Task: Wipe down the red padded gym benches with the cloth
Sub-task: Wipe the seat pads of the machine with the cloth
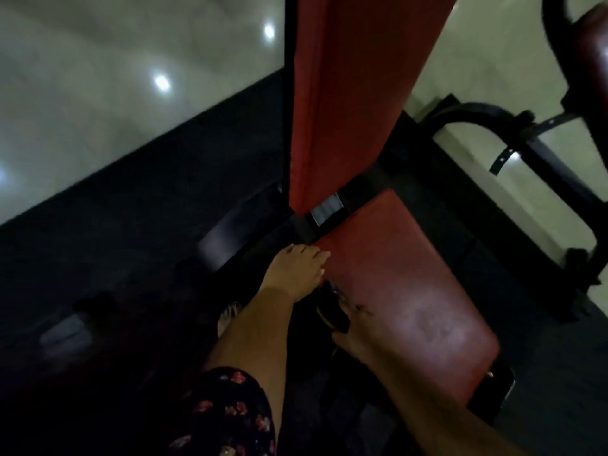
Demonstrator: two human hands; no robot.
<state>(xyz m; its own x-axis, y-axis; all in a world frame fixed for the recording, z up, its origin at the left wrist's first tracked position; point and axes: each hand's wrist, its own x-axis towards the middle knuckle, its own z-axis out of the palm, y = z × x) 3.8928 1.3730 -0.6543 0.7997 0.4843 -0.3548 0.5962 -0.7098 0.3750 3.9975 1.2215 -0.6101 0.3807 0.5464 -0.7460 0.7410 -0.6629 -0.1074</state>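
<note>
- We stand over a red bench: its seat pad [404, 284] lies flat below us, and its back pad [358, 93] rises steeply beyond the hinge gap.
- Our left hand [296, 274] rests at the seat pad's near-left edge, fingers fairly straight and laid together, the tips touching the red vinyl just by the black frame.
- Our right hand [355, 327] sits at the same edge, a little nearer us, fingers curled round a dark bunched thing — most likely the cloth [329, 307], though the picture is dim and blurred.
- The step in hand, as we judge it, is wiping the seat's side edge; the broad top shows a dull sheen, and we cannot tell whether it is already wiped.
- Next we would need to carry the cloth across the seat top with flat, even pressure, then up the back pad — the left hand steadying the frame.
- Another dark red pad [592, 44] stands at the far right, seemingly not yet attended to.
</note>
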